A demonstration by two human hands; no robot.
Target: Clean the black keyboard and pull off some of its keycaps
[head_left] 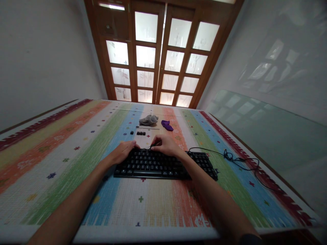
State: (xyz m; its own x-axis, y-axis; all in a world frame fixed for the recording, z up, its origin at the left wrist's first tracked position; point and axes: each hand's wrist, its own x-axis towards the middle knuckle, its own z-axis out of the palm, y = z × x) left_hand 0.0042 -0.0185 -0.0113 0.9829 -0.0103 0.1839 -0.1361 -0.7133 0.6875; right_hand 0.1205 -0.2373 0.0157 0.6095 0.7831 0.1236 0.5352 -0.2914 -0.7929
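Keyboard [153,167], one, beneath left hand [124,149] (finger grip unclear) and right hand [167,144] (pinching small dark piece [154,144]); keycaps [141,133], four, off, beyond hands; most keys [143,162] seemingly left seated

No readable text, only pale key markings [145,167] on the black keyboard [160,166], too small and blurred.

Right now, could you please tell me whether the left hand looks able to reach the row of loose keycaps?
Probably yes: the left hand is at the far edge of the keyboard, the loose keycaps lie just beyond it, and only tablecloth shows between hand and keycaps.
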